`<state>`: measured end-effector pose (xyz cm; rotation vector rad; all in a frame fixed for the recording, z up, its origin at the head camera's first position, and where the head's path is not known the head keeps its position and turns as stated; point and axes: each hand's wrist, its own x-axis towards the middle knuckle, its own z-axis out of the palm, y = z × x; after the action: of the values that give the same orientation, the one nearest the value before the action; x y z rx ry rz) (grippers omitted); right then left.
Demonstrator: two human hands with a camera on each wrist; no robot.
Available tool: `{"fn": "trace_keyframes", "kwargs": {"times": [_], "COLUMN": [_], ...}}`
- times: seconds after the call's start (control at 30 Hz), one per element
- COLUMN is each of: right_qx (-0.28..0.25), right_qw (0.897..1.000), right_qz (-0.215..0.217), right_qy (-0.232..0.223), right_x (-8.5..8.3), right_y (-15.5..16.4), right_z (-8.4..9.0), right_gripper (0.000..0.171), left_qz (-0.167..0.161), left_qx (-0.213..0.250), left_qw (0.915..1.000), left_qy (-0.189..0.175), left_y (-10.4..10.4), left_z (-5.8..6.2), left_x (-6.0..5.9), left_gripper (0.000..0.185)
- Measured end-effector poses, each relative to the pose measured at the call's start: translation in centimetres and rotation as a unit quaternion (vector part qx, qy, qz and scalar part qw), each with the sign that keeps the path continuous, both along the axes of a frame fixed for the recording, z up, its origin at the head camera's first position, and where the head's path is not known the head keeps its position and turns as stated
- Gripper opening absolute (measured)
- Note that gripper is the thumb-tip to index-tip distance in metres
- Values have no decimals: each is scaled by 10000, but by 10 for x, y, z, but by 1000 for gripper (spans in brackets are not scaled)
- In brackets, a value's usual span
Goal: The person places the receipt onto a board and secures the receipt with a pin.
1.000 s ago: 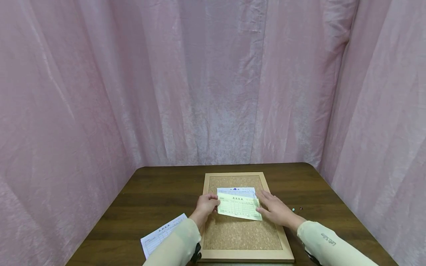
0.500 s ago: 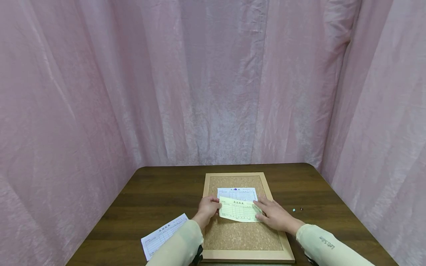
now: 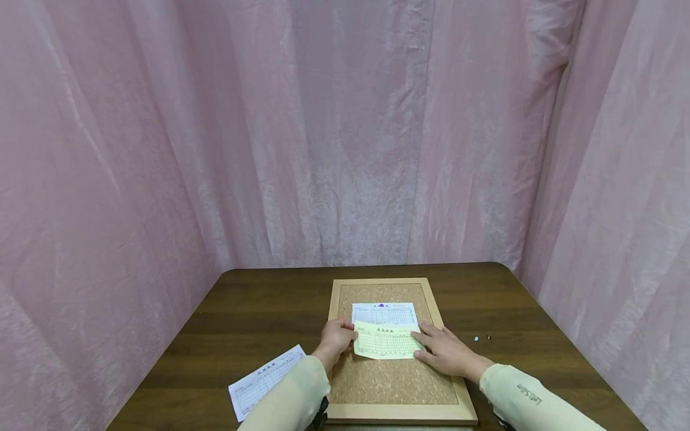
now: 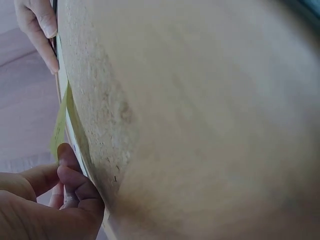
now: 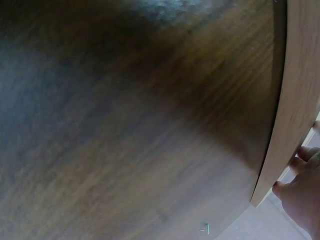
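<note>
A pale green printed form (image 3: pixel 385 344) lies over the middle of a wood-framed corkboard (image 3: pixel 396 386). My left hand (image 3: pixel 335 339) pinches its left edge between thumb and fingers; in the left wrist view that edge of the form (image 4: pixel 59 132) bends up off the cork. My right hand (image 3: pixel 444 350) rests with extended fingers on the form's right end, the thumb at its lower corner. Just above, a white form (image 3: pixel 384 313) sits on the cork with a purple push pin (image 3: pixel 381 305) at its top edge. The green form overlaps its lower part.
Another white form (image 3: pixel 264 380) lies slanted on the dark wooden table (image 3: pixel 269 311), left of the board and partly under the left sleeve. A pale green pin (image 3: pixel 476 339) and a dark pin (image 3: pixel 489 337) lie right of the board. Pink curtains (image 3: pixel 345 149) surround the table.
The green form has shifted slightly down and levelled out, exposing more of the white form. My right hand's fingers have moved in onto its right end; my left hand keeps its pinch.
</note>
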<state>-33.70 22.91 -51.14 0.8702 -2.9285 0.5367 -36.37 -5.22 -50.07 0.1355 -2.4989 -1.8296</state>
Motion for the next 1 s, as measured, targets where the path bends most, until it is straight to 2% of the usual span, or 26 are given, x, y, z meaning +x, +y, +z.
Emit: {"fn": "trace_keyframes", "kwargs": {"times": [0.37,0.7,0.87,1.0], "right_qx": [33,13,12,7], "right_qw": [10000,9999,9999,9999], "right_qz": [-46,-47,-48,-64], "right_qy": [82,124,129,121], "right_x": [1,2,3,3], "right_y": [-1,-1,-2,-1], "right_z": [-1,-2,-2,-4], "right_gripper": [58,56,57,57], "left_qz": [42,66,2,-234], "left_qx": [-91,-402,-743,-998], "left_qw": [9998,9991,9970,9935], "left_qy": [-151,-80,235,490], "left_y": [0,-2,-7,-13], "left_z": [3,3,11,17], "left_x": [3,-1,1,2], "left_gripper": [11,18,25,30]}}
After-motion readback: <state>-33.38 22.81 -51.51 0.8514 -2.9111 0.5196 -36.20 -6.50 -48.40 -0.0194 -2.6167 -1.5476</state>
